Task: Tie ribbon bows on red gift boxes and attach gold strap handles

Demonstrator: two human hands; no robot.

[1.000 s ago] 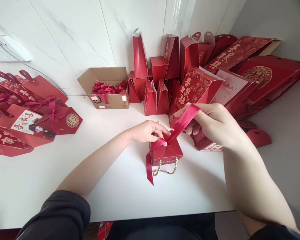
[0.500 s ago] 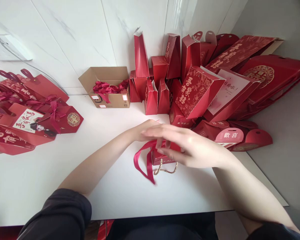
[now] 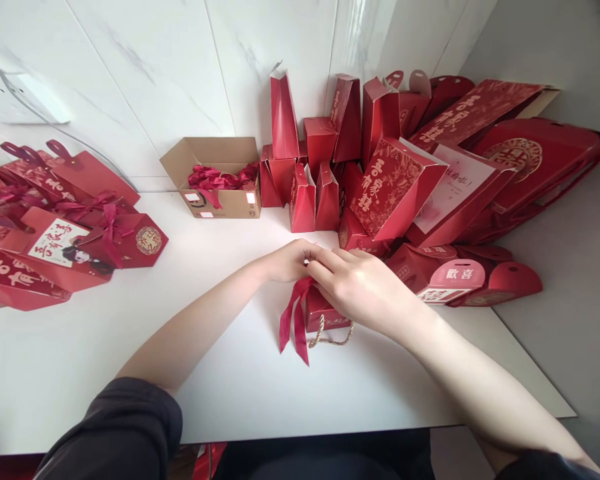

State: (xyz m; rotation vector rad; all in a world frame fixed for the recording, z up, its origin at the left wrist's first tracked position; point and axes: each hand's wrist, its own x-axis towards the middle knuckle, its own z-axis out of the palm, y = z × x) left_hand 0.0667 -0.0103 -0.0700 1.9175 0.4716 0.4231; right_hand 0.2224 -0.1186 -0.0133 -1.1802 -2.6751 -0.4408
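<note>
A small red gift box (image 3: 321, 313) with a gold twisted cord handle (image 3: 336, 342) sits on the white table in front of me. A dark red ribbon (image 3: 296, 317) hangs in two tails from the box's left side. Over the box, my left hand (image 3: 291, 261) is closed at the back of the ribbon. My right hand (image 3: 353, 283) comes in from the right, fingers pinched together against the left fingertips, and covers much of the box top. The ribbon's upper part is hidden between the hands.
An open cardboard box (image 3: 225, 208) holding red ribbon bows (image 3: 220, 177) stands against the tiled wall. Red gift boxes (image 3: 397, 187) are piled at the back right. More ribboned gift boxes (image 3: 65, 243) stand at the left. The white table (image 3: 240, 387) ends near my body.
My right hand has gone from loosely spread above the box to pinched beside my left fingertips. The ribbon's loop at the left has dropped into two hanging tails.
</note>
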